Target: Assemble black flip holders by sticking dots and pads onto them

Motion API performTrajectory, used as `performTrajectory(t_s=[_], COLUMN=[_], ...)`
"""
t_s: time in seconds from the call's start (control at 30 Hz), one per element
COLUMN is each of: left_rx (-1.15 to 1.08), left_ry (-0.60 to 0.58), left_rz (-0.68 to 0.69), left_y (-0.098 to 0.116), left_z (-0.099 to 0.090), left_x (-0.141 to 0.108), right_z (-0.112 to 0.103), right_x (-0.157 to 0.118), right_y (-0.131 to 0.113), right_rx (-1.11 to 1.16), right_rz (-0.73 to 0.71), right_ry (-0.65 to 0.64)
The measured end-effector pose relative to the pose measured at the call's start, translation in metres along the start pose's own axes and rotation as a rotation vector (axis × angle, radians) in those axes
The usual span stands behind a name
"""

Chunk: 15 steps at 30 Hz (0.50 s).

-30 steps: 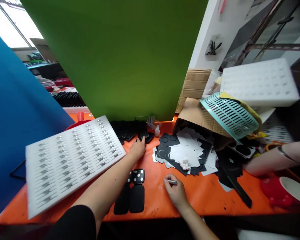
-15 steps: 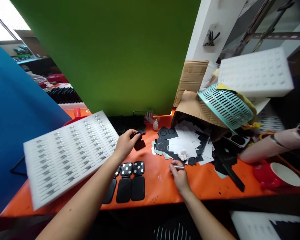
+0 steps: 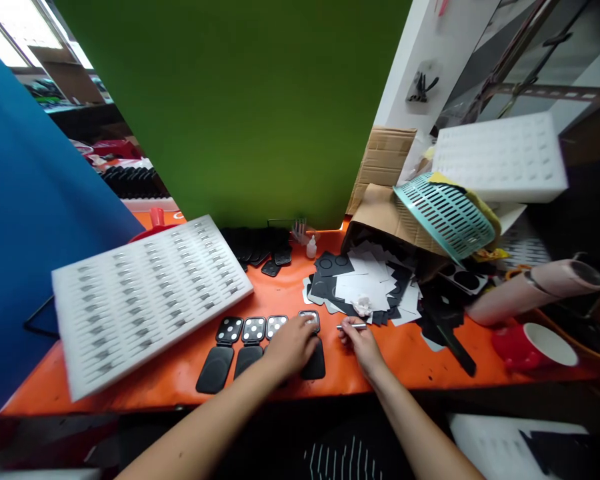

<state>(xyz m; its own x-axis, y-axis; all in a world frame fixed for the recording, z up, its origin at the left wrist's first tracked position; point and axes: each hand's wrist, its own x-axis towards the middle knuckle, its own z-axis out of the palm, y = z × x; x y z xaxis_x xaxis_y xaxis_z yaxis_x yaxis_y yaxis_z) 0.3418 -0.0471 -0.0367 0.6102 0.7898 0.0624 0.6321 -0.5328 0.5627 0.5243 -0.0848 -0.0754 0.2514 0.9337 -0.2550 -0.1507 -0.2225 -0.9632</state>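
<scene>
Resting the left hand (image 3: 293, 343) on or just over the left side of the rightmost open black case (image 3: 314, 363), far nearer to it than the right hand (image 3: 359, 337). Bent loosely there, with fingers reaching across the fold onto the upper panel (image 3: 309, 317); impossible to tell whether gripping an edge or merely lying on top. Holding a slim metal tool (image 3: 351, 327) in the right hand, pinched narrow between thumb and fingers, to the right of that same case and apart from it across a strip of orange desk (image 3: 275, 293).

Finding the case near the front of the desk, then, directly left of the right hand and partly beneath the left. Opened flat, with its long axis running near to far and leaning slightly left at the far end; pointing with the upper panel toward the green board (image 3: 240, 100) and with the plain lower half toward the front edge. Set crosswise to that axis with the tool, almost level from side to side, aimed by one end leftward at the upper panel, near but not touching. Too small to tell which end is the working tip.

Lined up farther left with three more open cases (image 3: 253, 330), pointing much the same way.
</scene>
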Motion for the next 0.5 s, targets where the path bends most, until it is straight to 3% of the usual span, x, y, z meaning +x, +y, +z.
performTrajectory(t_s=[0.07, 0.2, 0.33, 0.5], left_rx=[0.088, 0.174, 0.158, 0.128], left_ry=[-0.063, -0.059, 0.001, 0.034], left_rz=[0.110, 0.101, 0.073, 0.072], left_y=[0.005, 0.009, 0.006, 0.004], left_z=[0.010, 0.034, 0.044, 0.044], left_x=[-0.028, -0.060, -0.062, -0.058], right_z=[0.009, 0.035, 0.052, 0.056], right_x=[0.009, 0.028, 0.035, 0.036], right_y=[-0.007, -0.016, -0.016, -0.017], right_rx=[-0.172, -0.494, -0.801, -1.054], right_rz=[-0.073, -0.198, -0.292, -0.432], right_ry=[-0.062, -0.141, -0.228, -0.297])
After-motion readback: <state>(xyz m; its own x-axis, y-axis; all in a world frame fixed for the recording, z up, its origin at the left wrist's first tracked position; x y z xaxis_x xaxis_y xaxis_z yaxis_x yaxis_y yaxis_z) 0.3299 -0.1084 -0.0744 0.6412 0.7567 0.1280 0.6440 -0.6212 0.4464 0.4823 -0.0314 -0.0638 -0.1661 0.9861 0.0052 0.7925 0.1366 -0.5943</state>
